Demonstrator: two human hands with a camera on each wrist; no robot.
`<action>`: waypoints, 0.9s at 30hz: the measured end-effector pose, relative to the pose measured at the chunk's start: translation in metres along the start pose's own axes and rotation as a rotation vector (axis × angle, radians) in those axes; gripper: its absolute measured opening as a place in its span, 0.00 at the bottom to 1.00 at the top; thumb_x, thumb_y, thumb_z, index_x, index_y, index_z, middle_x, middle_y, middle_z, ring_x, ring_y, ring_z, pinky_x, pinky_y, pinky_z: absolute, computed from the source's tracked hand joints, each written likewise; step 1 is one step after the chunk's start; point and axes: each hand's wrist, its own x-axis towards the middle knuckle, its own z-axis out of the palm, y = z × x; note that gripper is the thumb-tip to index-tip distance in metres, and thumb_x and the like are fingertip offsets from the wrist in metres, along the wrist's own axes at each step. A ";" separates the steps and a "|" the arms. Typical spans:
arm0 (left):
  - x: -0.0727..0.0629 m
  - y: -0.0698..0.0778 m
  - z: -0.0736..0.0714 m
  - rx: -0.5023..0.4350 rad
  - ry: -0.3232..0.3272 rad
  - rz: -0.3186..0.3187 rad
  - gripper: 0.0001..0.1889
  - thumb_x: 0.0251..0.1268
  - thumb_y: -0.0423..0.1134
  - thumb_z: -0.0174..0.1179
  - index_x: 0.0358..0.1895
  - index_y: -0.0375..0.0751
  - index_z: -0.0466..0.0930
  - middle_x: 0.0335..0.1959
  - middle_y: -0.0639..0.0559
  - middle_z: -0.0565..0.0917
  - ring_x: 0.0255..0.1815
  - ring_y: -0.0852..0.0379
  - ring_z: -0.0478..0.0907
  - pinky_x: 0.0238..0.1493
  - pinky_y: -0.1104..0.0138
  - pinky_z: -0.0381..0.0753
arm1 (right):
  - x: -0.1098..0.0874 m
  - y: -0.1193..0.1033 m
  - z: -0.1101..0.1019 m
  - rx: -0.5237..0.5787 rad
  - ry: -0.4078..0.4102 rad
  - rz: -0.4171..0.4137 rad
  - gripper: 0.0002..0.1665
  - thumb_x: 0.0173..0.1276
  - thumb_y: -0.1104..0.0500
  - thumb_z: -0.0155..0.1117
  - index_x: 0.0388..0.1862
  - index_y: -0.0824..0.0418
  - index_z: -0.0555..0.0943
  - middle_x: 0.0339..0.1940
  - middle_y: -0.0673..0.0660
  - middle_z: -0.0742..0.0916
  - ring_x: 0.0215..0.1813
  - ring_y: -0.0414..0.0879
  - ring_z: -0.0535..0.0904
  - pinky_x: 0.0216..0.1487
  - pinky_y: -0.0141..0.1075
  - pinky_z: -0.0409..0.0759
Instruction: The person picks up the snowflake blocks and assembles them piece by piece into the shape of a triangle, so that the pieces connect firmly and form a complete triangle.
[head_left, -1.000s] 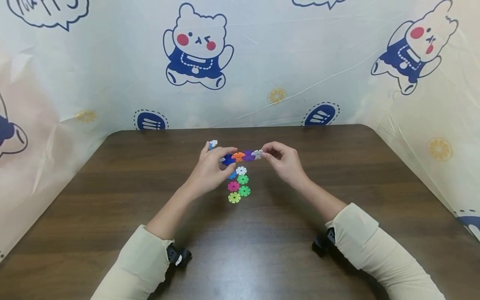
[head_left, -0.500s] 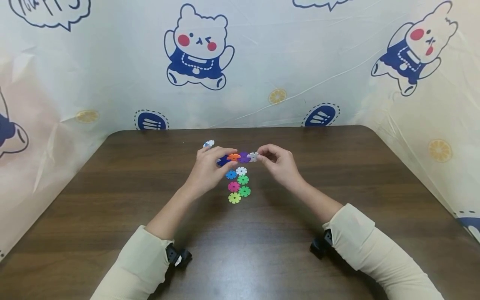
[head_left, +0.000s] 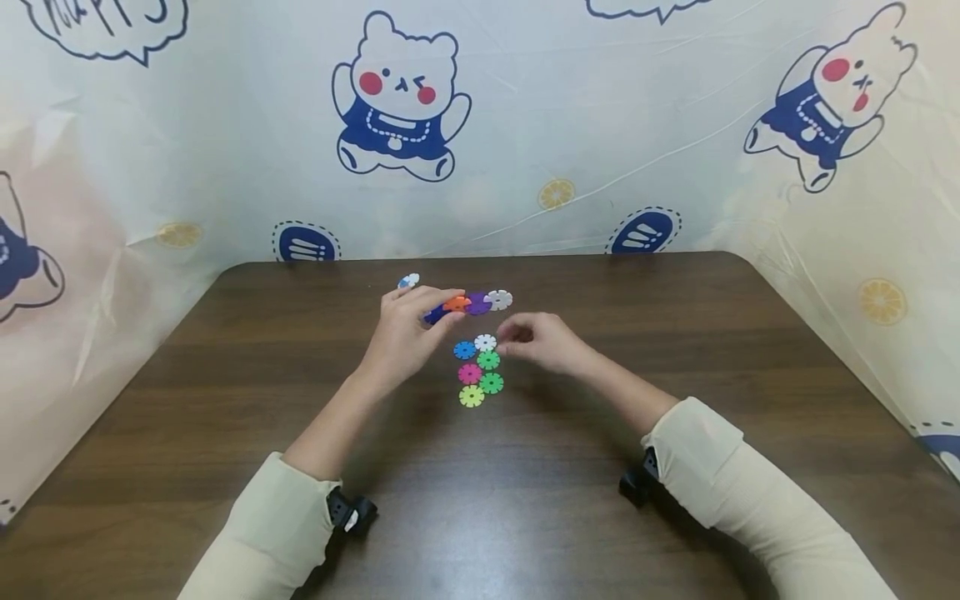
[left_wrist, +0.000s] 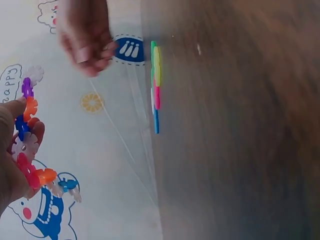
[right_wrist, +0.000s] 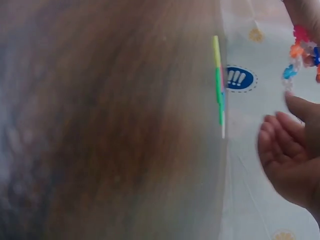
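Toward the left edge, a pale backdrop [head_left: 247, 142] printed with cartoon bears rises behind the dark wooden tabletop [head_left: 210, 400]. A cream left sleeve [head_left: 262, 517] carries a black wrist camera [head_left: 352, 514] near its cuff. Next comes the left hand [head_left: 397, 337], raised, thumb and fingers pinching a chain [head_left: 468, 304] of notched discs linked together. At the chain's left end, past the knuckles, sit blue and white pieces; the hand hides the next stretch in the head view, though the left wrist view shows pale, pink and orange discs there. Rightward run a dark blue disc [head_left: 433, 315], an orange disc [head_left: 457, 303], a purple disc [head_left: 478, 305] and a greyish-white disc [head_left: 498, 300].

Nearer the person, six discs lie close together on the tabletop in two staggered columns: blue [head_left: 465, 350], pink [head_left: 469, 373] and yellow-green [head_left: 471, 396], then white [head_left: 485, 342] and two greens [head_left: 490, 372]. Right of these, the right hand [head_left: 546, 342] hangs above the tabletop, fingers loosely bent, holding nothing. Farthest right are another black wrist camera [head_left: 637, 486] and the right sleeve [head_left: 772, 500].
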 end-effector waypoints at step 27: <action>0.001 -0.001 0.000 -0.030 0.011 -0.042 0.13 0.54 0.38 0.67 0.41 0.33 0.83 0.38 0.45 0.84 0.41 0.50 0.75 0.53 0.53 0.64 | 0.007 -0.002 0.024 -0.312 -0.273 0.018 0.15 0.52 0.61 0.73 0.38 0.62 0.81 0.28 0.50 0.81 0.33 0.41 0.75 0.35 0.31 0.74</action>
